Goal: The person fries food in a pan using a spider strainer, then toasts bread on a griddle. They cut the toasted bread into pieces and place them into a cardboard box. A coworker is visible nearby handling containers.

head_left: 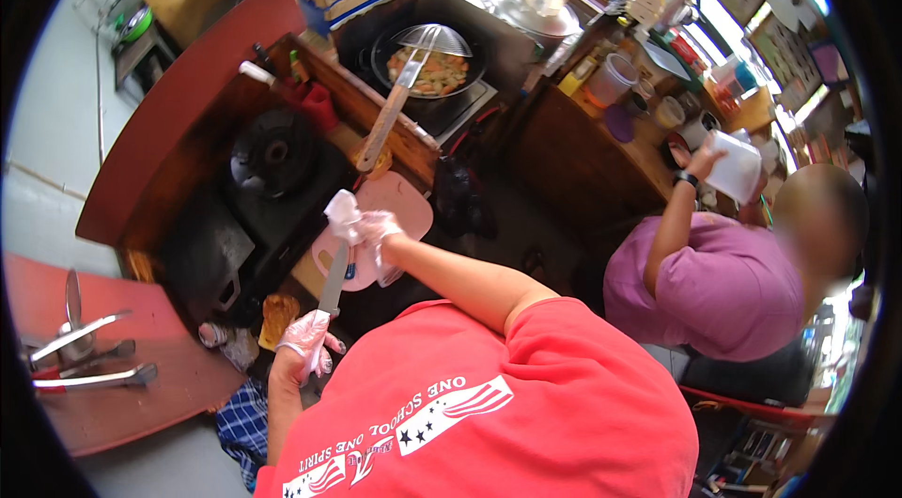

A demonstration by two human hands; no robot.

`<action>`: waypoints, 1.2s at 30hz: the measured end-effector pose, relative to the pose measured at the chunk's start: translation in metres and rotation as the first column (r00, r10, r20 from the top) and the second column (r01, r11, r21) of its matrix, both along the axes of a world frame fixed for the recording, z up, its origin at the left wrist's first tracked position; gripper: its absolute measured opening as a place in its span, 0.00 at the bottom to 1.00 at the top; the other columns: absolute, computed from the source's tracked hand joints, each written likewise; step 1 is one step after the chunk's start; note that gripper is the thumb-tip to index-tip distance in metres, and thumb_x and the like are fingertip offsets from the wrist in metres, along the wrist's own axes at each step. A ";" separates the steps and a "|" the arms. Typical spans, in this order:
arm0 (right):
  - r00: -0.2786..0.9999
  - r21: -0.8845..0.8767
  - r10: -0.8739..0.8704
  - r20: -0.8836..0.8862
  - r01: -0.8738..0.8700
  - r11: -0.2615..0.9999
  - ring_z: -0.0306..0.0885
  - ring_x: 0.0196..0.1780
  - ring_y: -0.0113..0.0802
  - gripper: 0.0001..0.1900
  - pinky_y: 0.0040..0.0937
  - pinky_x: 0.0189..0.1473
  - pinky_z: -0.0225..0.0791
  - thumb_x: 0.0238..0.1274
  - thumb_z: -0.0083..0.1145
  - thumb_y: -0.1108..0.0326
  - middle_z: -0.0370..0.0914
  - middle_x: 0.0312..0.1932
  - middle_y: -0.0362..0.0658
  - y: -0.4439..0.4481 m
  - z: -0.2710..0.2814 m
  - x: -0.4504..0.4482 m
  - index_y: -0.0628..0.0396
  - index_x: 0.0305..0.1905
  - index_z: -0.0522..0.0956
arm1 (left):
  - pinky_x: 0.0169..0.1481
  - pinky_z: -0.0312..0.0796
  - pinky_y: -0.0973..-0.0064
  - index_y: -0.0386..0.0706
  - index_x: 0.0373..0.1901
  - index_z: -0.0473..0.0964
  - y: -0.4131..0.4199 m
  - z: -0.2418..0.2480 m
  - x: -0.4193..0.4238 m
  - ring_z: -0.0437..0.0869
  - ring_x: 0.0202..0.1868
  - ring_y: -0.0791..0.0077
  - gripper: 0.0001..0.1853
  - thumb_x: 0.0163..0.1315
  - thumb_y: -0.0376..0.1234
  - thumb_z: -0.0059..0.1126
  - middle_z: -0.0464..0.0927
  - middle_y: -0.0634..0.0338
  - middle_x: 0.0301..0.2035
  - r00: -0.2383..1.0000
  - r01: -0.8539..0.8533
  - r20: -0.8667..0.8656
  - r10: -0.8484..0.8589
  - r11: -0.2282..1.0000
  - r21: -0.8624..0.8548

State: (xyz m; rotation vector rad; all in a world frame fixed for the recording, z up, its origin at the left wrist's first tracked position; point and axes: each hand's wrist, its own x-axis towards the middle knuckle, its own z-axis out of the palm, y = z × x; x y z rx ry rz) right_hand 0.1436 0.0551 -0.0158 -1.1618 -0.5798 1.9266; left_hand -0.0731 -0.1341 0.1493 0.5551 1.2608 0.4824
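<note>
My left hand (307, 343), in a clear plastic glove, holds a kitchen knife (332, 286) by its handle, the blade pointing away from me. In a similar glove, my right hand (380, 234) grips a crumpled white tissue or cloth (343, 214) near the blade's far end. Under the right hand and the blade lies a pink cutting board (412, 209). Beyond it, a wire skimmer (386, 128) with a wooden handle reaches over a wok (380, 64) of chopped vegetables (430, 75) on a stove. A yellowish-brown item (278, 320) lies beside my left hand.
A black burner (271, 153) is left of the board, behind a red counter edge (190, 89). Tongs (91, 378) lie on a red surface at far left. At right, a co-worker in a purple shirt (705, 286) holds a white container (733, 165) by a cluttered counter. A lidded pot (518, 15) stands behind.
</note>
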 end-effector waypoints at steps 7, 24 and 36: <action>0.868 0.107 0.179 0.463 -0.256 0.961 0.88 0.48 0.46 0.10 0.47 0.50 0.81 0.71 0.61 0.71 0.87 0.47 0.50 0.020 -0.107 0.075 0.57 0.51 0.85 | 0.24 0.79 0.72 0.43 0.70 0.69 -0.086 -0.058 -0.037 0.85 0.24 0.71 0.23 0.79 0.39 0.58 0.86 0.51 0.36 0.991 -0.127 0.050 0.126 0.992 0.020; -0.093 -0.023 -0.177 0.980 -0.932 0.361 0.86 0.55 0.58 0.15 0.52 0.57 0.79 0.69 0.55 0.61 0.88 0.50 0.56 -0.005 0.040 0.015 0.51 0.53 0.87 | 0.39 0.78 0.51 0.38 0.50 0.77 -0.157 -0.226 -0.049 0.89 0.36 0.47 0.13 0.78 0.39 0.54 0.86 0.45 0.36 0.153 -0.678 -0.730 0.666 0.608 0.413; 0.123 0.094 0.204 0.971 -0.985 0.147 0.85 0.60 0.58 0.28 0.49 0.63 0.76 0.64 0.63 0.54 0.87 0.55 0.58 -0.058 -0.059 -0.241 0.57 0.65 0.83 | 0.48 0.75 0.39 0.39 0.47 0.77 -0.138 -0.216 -0.059 0.86 0.45 0.32 0.12 0.78 0.40 0.53 0.85 0.35 0.40 0.272 -0.564 -0.779 0.564 0.750 0.346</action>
